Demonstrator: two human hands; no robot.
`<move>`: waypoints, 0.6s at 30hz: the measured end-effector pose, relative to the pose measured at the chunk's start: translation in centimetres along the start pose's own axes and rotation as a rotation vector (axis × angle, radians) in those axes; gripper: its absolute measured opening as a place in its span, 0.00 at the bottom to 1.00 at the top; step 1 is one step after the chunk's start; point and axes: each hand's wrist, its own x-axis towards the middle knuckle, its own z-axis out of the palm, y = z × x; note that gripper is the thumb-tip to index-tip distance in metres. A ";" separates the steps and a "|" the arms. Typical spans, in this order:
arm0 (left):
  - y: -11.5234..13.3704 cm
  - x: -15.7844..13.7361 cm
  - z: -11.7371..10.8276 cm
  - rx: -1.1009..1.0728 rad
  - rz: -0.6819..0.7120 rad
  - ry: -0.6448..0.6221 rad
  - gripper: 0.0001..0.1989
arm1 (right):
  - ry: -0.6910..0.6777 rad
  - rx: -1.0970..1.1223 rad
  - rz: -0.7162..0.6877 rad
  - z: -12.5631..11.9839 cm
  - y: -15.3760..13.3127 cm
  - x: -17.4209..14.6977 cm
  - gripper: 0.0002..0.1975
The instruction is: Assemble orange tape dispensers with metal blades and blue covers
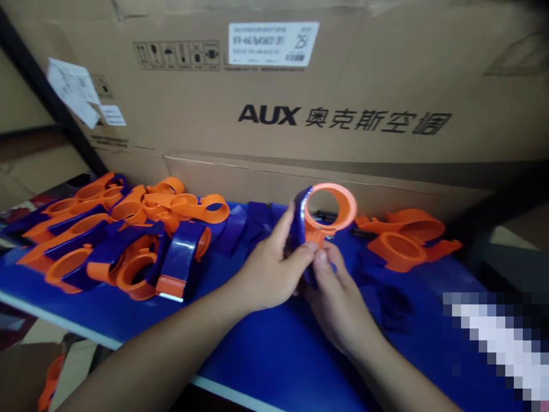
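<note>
Kinda dim overall tbh, with the far right edge sinking into near-black. A shadow band runs low across the carton (193, 103). Glare hits the glossy blue dispenser (182, 252) at left. The label's (272, 43) small print is mushy, edges look wide-angle stretched, and the near right corner's pixelated.

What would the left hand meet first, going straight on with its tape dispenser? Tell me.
Probably the AUX cardboard box: the left hand points toward its lower front, the tape dispenser leading. Depth is unclear.
</note>
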 end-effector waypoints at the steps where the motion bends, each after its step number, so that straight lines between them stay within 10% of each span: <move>1: 0.1 0.0 -0.2 0.018 0.016 -0.009 0.41 | 0.002 -0.006 -0.002 -0.1 0.1 0.1 0.22; 12: 2.2 -0.8 -2.0 0.260 0.240 -0.145 0.53 | -0.114 0.056 0.036 -0.9 0.1 1.3 0.25; 18: 2.6 -7.2 -4.8 0.331 0.241 0.128 0.46 | -0.340 0.056 0.126 -0.4 -0.2 0.6 0.34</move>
